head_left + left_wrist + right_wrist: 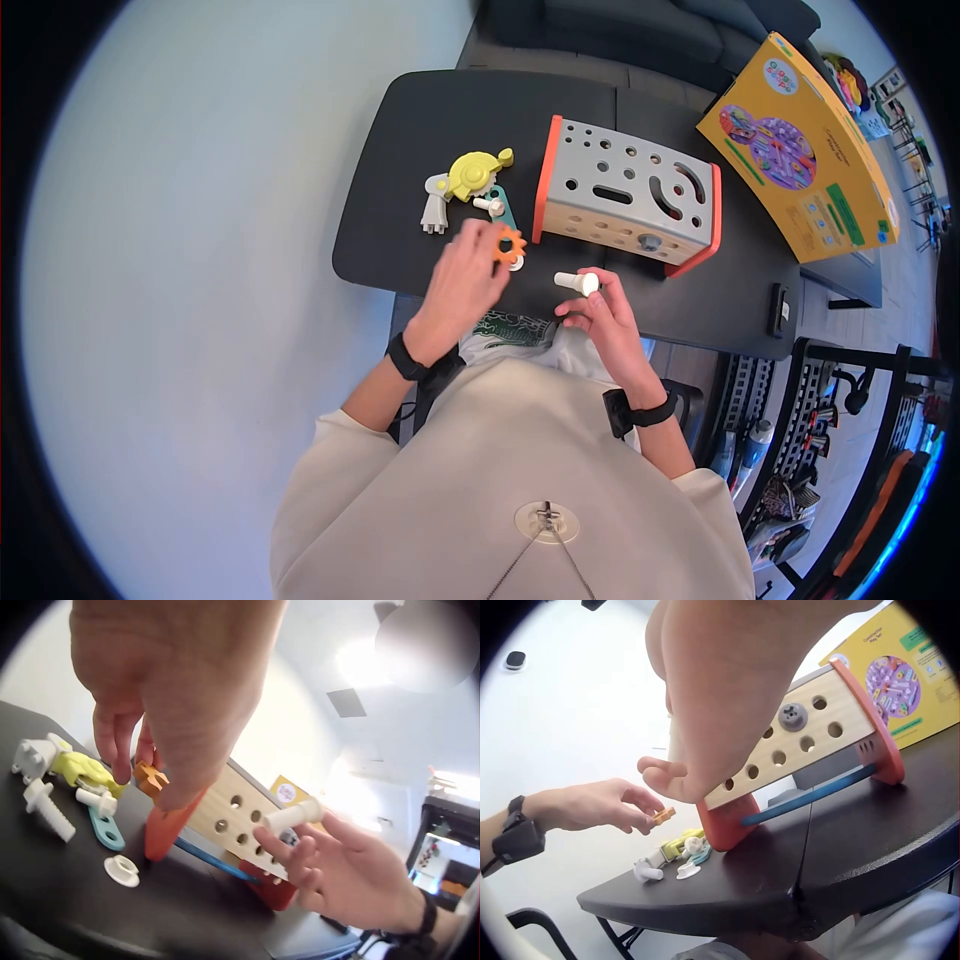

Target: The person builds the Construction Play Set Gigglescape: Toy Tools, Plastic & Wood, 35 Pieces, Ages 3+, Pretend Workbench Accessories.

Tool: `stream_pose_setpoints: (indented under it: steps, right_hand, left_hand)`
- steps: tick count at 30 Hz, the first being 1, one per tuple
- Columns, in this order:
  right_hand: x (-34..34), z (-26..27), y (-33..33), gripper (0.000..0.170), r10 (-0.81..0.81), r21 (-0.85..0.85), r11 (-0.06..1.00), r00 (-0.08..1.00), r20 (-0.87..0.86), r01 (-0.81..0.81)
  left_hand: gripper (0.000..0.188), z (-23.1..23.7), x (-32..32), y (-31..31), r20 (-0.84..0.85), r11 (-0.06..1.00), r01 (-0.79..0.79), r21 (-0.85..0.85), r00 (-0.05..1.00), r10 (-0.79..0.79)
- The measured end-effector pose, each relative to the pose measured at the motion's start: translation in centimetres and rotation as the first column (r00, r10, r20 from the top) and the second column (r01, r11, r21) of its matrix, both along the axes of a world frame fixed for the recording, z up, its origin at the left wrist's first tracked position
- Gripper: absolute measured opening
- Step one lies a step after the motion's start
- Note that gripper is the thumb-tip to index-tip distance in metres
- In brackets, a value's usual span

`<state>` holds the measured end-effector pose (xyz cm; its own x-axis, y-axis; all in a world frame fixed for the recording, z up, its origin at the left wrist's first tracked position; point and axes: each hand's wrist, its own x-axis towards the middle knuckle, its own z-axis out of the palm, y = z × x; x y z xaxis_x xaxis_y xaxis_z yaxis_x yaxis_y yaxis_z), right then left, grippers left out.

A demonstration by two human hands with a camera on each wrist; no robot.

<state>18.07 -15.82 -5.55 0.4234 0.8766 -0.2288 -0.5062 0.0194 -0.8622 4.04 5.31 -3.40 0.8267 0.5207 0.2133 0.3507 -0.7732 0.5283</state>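
In the head view the left hand [463, 282] pinches an orange gear [509, 246] above the table's near part. The right hand [612, 325] holds a white bolt [576, 282] between thumb and fingers, its shaft pointing left. Below the gear, in the left wrist view, a white flanged nut [121, 871] lies on the table beside a teal strip [107, 831]. A white bolt [97, 801] lies on the strip, and a white screw [49, 811] sits to its left. Yellow pieces [474, 175] and a grey piece [435, 203] lie behind the left hand.
A grey-topped toy workbench [628, 190] with orange ends stands on the black table [425, 120]. A yellow box [803, 150] leans at the right. A small black object [779, 310] lies at the table's right edge.
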Motion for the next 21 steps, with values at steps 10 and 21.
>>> stream_pose_setpoints:
  steps: [10,21]
  right_hand:
    - [0.3,-0.5,-0.3,0.035,-0.098,0.011,0.995,0.935,0.340,0.100]
    - [0.3,-0.9,-0.6,0.032,-0.089,-0.070,0.989,0.898,0.431,0.132]
  left_hand:
    - [0.057,0.2,2.2,-5.0,0.093,0.976,0.214,0.044,0.972,-0.217]
    - [0.075,-0.4,3.7,-6.5,0.147,0.928,0.259,0.268,0.941,-0.305]
